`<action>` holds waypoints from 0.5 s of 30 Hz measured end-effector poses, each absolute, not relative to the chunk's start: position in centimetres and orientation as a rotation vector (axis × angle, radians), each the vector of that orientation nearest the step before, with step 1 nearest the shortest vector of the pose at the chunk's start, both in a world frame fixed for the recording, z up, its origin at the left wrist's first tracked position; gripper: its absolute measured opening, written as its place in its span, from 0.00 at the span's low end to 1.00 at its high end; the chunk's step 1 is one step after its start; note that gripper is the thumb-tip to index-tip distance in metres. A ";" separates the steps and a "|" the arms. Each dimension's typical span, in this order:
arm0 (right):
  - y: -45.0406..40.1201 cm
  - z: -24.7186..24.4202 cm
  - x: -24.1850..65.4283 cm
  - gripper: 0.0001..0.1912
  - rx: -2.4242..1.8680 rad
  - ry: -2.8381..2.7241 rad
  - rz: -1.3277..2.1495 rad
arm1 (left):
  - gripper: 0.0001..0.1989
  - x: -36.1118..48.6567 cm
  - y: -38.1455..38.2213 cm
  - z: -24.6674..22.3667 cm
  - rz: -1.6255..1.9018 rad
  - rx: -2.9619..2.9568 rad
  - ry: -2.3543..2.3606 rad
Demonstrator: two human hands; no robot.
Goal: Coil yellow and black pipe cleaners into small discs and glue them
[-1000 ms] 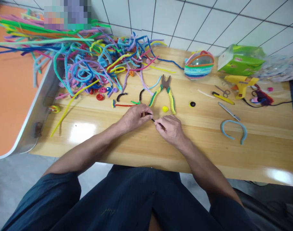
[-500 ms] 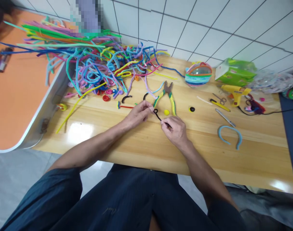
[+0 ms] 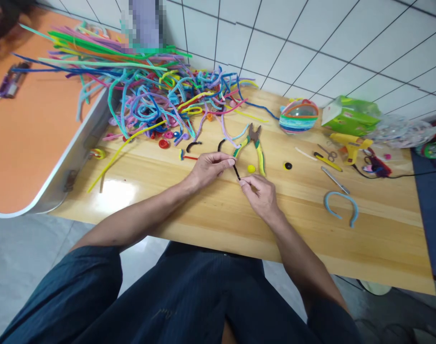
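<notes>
Between my two hands a short black pipe cleaner [image 3: 237, 172] runs slantwise above the wooden table. My left hand [image 3: 213, 168] pinches its upper end between thumb and fingers, hiding that end. The lower end is gripped by my right hand [image 3: 260, 192], with the fingers curled in. Just beyond the hands lie pliers [image 3: 254, 138] with yellow-green handles, jaws pointing away. A yellow disc [image 3: 251, 168] rests beside the right handle. Left of the pliers are curved black pieces [image 3: 193, 146] and a red stick [image 3: 191, 158] partly covered by my left hand.
A big heap of coloured pipe cleaners [image 3: 142, 107] fills the back left. Rightward lie a striped round piece [image 3: 299, 117], a black disc [image 3: 288, 166], a yellow glue gun [image 3: 351, 147], a yellow cutter [image 3: 328, 161], a pen [image 3: 334, 179] and a blue curved pipe cleaner [image 3: 354, 205].
The small loop seen at the black pipe cleaner's upper end is now hidden by my left fingers. My right hand's fingers have shifted a little on the lower end. The whole view has moved slightly.
</notes>
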State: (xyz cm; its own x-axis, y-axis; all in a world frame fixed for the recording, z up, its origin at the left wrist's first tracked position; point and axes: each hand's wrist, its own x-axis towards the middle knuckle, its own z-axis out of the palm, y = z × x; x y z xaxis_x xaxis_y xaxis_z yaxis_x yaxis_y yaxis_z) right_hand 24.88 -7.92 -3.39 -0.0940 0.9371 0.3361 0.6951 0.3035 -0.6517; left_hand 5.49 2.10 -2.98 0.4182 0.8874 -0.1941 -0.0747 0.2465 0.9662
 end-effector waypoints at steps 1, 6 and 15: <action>-7.9 -3.3 24.8 0.11 -1.460 -1.837 0.433 | 0.19 5.6 1.9 -2.9 0.792 1.062 0.909; -8.2 -3.5 24.0 0.13 -1.400 -1.916 0.312 | 0.18 6.0 0.9 -2.6 0.816 0.825 0.862; -8.4 -4.6 23.3 0.12 -1.396 -1.982 0.144 | 0.25 6.4 0.5 -2.4 0.672 0.622 0.737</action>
State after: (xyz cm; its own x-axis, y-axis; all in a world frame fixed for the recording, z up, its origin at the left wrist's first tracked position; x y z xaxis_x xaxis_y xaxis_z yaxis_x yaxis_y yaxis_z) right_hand 23.25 -8.38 -4.57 -0.1763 0.8630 0.4735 0.7853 0.4134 -0.4609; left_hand 6.38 0.52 -2.36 0.5572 0.7315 -0.3929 -0.3232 0.6269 0.7088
